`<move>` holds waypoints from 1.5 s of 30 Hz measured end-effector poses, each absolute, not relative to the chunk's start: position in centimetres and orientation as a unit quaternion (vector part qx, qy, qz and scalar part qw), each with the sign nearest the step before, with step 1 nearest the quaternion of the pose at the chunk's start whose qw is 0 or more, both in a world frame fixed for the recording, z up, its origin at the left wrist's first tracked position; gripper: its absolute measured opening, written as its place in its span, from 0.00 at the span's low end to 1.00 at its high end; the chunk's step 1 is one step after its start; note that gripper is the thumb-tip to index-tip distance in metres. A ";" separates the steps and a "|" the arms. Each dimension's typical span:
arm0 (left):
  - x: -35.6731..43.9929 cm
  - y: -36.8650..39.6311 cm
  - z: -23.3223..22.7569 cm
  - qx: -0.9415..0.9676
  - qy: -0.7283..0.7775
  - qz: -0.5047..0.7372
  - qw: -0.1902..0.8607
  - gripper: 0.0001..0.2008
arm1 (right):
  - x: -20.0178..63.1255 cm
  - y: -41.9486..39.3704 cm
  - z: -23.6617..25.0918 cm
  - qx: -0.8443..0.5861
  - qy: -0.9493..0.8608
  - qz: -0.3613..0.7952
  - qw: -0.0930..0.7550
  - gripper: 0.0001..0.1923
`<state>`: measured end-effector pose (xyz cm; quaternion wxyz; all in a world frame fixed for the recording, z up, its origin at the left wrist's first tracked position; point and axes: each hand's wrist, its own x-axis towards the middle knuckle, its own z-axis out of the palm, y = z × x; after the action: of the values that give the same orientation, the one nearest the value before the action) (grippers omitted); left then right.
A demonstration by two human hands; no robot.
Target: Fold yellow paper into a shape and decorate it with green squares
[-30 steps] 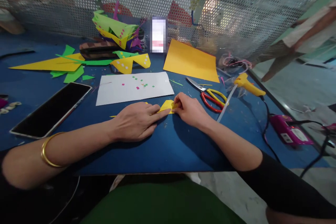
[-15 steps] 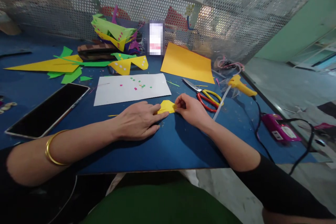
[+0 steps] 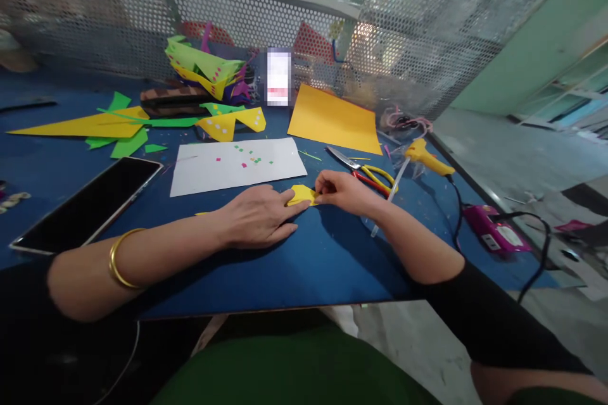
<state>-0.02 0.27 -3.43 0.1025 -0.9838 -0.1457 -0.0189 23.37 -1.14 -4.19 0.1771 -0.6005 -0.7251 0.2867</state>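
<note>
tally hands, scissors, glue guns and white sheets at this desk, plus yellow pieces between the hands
Hands: 2, left hand and right hand
Scissors: 1
Glue gun: 1
White sheet: 1
Yellow piece: 1
Total: 6

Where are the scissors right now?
In the head view, the scissors lie on the blue table right of centre, between the right hand and the orange sheet, left of the glue gun.
</note>
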 end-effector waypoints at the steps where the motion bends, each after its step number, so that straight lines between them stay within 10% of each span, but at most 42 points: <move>1: 0.0 0.3 -3.5 -0.984 -0.146 -0.022 0.105 0.24 | 23.8 -1.5 -4.3 -0.593 -0.723 0.293 0.202 0.04; 13: -0.2 0.2 -3.6 -0.983 -0.146 -0.031 0.103 0.24 | 24.1 -2.9 -5.6 -0.610 -0.698 0.240 0.287 0.05; 23: -0.1 0.3 -3.9 -0.984 -0.149 -0.020 0.096 0.25 | 22.9 -1.0 -3.8 -0.681 -0.696 0.207 0.100 0.07; 32: 0.1 -0.1 -3.8 -0.981 -0.162 -0.028 0.107 0.26 | 24.3 -2.0 -4.4 -0.613 -0.658 0.348 0.266 0.08; 36: 0.2 -0.1 -3.7 -0.981 -0.159 -0.030 0.109 0.26 | 23.3 -1.4 -4.2 -0.650 -0.673 0.133 0.326 0.10; 40: 0.2 0.0 -3.8 -0.980 -0.158 -0.041 0.113 0.24 | 20.6 -0.6 -4.4 -0.601 -0.754 -0.171 0.203 0.11; 45: 0.4 -0.1 -3.7 -0.982 -0.155 -0.030 0.102 0.22 | 18.6 -0.2 -5.6 -0.570 -0.767 -0.275 0.101 0.19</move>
<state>0.39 -0.08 -3.74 0.1022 -0.9822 -0.1549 -0.0305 18.60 -0.20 -5.59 0.1015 -0.5704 -0.7672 -0.2751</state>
